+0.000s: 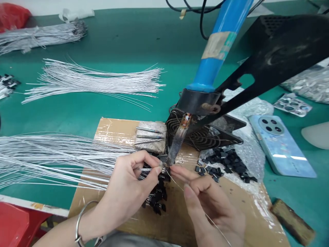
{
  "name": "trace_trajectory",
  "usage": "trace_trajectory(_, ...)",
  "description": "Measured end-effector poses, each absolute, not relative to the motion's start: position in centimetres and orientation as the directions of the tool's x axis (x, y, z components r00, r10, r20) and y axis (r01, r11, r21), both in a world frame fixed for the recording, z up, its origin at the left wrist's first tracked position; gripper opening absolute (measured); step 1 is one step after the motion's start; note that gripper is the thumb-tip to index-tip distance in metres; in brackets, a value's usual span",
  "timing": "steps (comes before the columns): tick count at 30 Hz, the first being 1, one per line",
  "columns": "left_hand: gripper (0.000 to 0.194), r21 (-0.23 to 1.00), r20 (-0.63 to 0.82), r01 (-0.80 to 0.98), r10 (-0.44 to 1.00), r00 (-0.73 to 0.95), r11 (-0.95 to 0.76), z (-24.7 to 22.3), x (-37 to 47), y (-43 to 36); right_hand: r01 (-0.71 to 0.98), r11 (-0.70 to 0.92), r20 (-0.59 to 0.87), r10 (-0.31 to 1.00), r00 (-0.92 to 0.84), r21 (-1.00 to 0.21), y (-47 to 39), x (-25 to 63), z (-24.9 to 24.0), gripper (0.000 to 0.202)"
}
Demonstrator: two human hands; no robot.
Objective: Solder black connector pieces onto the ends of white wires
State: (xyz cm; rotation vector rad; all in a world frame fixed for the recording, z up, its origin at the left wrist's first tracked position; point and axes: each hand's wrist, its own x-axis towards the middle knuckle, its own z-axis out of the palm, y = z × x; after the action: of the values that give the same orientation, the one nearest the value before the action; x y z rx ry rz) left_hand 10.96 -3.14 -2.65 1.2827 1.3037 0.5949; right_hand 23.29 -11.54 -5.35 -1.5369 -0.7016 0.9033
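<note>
My left hand [136, 181] pinches a thin grey-white wire between thumb and forefinger, its end just under the tip of a blue-handled soldering iron [178, 140]. My right hand [210, 202] is closed around a thin strand of solder wire [177, 185], which runs up to the iron's tip. The right fingertips reach close to that tip, beside a small dark part mostly hidden there. Under my left hand lies a cluster of wires with black connectors [156, 199]. A long bundle of grey-white wires [64, 154] stretches off to the left.
A black bracket [257, 72] holds the iron above a small black fan [205, 133]. Loose black connectors [228, 161] lie on bubble wrap at right, near a blue phone [282, 147]. Another wire bundle [102, 80] lies behind. Cardboard [246, 212] covers the near bench.
</note>
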Motion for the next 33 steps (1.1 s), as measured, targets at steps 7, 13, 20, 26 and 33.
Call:
trace_trajectory(7,0.011,0.913,-0.362,0.290,0.899,0.246,0.288,-2.33,11.09,-3.13,-0.069,-0.156,-0.169,0.835,0.523,-0.985,-11.35,23.19,-4.95,0.028)
trace_trajectory(13,0.012,0.910,-0.362,0.304,0.898,0.252,0.282,-2.20,11.13,-2.98,-0.093,-0.157,-0.182,0.838,0.514,-0.983,-11.28,23.25,-4.72,0.027)
trace_trajectory(20,0.011,0.902,-0.367,0.328,0.900,0.236,0.282,-2.22,11.15,-3.04,-0.095,-0.145,-0.173,0.845,0.505,-0.985,-11.34,23.32,-4.75,0.027)
trace_trajectory(26,0.010,0.910,-0.346,0.324,0.906,0.243,0.260,-2.33,11.13,-2.98,-0.098,-0.149,-0.179,0.834,0.522,-0.984,-11.26,23.27,-4.69,0.029)
trace_trajectory(33,0.010,0.912,-0.342,0.317,0.908,0.243,0.259,-2.37,11.05,-2.95,-0.080,-0.137,-0.159,0.840,0.518,-0.987,-11.06,23.16,-4.56,0.027)
